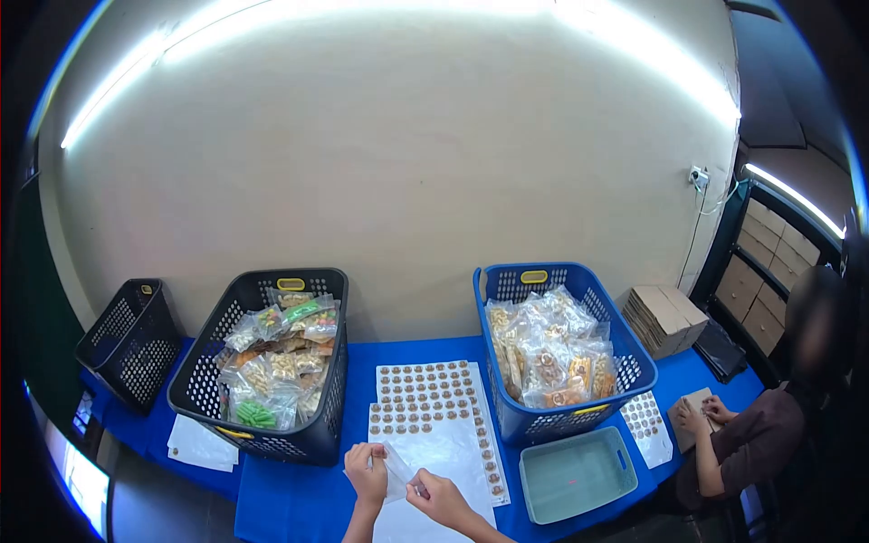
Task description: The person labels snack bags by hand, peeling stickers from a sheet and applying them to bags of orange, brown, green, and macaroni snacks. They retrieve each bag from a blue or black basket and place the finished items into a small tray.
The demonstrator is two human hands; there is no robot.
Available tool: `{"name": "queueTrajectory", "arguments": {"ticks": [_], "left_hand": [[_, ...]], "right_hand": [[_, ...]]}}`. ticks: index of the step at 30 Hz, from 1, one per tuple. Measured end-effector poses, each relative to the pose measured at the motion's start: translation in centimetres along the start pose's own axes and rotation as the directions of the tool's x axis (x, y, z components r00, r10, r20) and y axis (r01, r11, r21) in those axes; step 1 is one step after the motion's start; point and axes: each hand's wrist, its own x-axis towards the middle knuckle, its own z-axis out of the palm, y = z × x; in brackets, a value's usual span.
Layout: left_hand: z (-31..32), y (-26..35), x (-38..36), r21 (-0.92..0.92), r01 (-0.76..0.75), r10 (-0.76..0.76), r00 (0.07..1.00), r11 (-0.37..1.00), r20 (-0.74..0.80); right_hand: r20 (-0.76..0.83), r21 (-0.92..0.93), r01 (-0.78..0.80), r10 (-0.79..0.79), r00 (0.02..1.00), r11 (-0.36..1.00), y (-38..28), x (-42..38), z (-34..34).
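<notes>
A small clear plastic bag [396, 472] is stretched between my two hands above the sticker sheets. My left hand [366, 472] pinches its left side, fingers closed. On its lower right side, my right hand [436, 498] is closed on the bag too. Whether anything is inside the bag cannot be made out. Beneath and behind my hands lie white sheets with rows of round brown stickers [421, 394]; the lower part of the top sheet is bare white.
A black basket [330, 398] of packed bags stands left, a blue basket [634, 357] of bags right. Beyond are an empty black basket [136, 348], a pale green tray [579, 475], stacked cardboard [665, 321] and, at right, a seated person [751, 443] handling a brown piece.
</notes>
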Motion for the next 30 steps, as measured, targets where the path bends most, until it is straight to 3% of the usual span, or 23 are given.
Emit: {"name": "queueTrajectory", "arguments": {"ticks": [3,6,7,10,13,16,17,20,21,24,27,28,30], "left_hand": [[0.0,-1.9,-0.3,0.046,-0.006,0.004,1.000,0.999,0.031],[-0.6,-4.0,-0.1,-0.021,0.121,-0.117,0.982,0.992,0.147],[-1.0,-3.9,0.0,0.027,0.089,-0.092,0.987,0.996,0.136],[-1.3,-5.7,-0.4,-0.052,0.183,-0.160,0.942,0.982,0.296],[-2.1,-6.5,-0.6,-0.155,0.267,-0.178,0.884,0.951,0.431],[-3.0,-4.3,-0.9,-0.204,0.182,-0.121,0.953,0.962,0.278],[-3.4,-4.8,-1.5,-0.172,0.165,-0.092,0.926,0.971,0.367],[-4.2,-3.8,-3.4,-0.278,0.157,0.028,0.827,0.948,0.562],[-4.5,-3.0,-3.9,-0.301,0.118,0.094,0.791,0.946,0.605],[-4.9,-1.4,-4.6,-0.392,0.201,0.118,0.747,0.898,0.655],[-4.6,-2.2,-4.8,-0.352,0.092,0.147,0.789,0.932,0.596],[-4.7,-2.5,-4.9,-0.327,0.049,0.158,0.800,0.944,0.579],[-4.8,-2.7,-4.7,-0.330,0.165,0.062,0.811,0.930,0.582]], "right_hand": [[0.033,-0.022,-0.092,0.093,0.995,0.995,0.1,0.1,1.4],[0.013,-0.076,-0.002,0.003,1.000,0.997,1.1,0.3,3.6],[0.076,-0.073,-0.043,0.049,0.996,0.996,1.0,0.5,3.8],[0.062,-0.067,-0.039,0.043,0.997,0.997,2.1,0.0,5.4],[0.023,0.135,-0.130,0.128,0.992,0.982,3.5,-1.3,6.3],[-0.155,0.263,-0.251,0.298,0.942,0.931,4.9,-2.7,6.9],[-0.133,0.323,-0.337,0.395,0.909,0.884,5.3,-3.1,6.7],[-0.166,0.466,-0.311,0.428,0.889,0.828,4.9,-3.6,7.0],[-0.175,0.515,-0.294,0.435,0.883,0.805,3.6,-3.5,6.9],[-0.257,0.537,-0.205,0.390,0.884,0.819,1.5,-3.3,6.6],[-0.454,0.041,-0.049,0.063,0.889,0.998,2.1,-3.4,6.8],[-0.499,-0.101,-0.053,-0.005,0.867,0.993,1.4,-3.5,6.7],[-0.551,-0.378,-0.082,-0.153,0.820,0.922,-0.8,-3.1,5.7]]}}
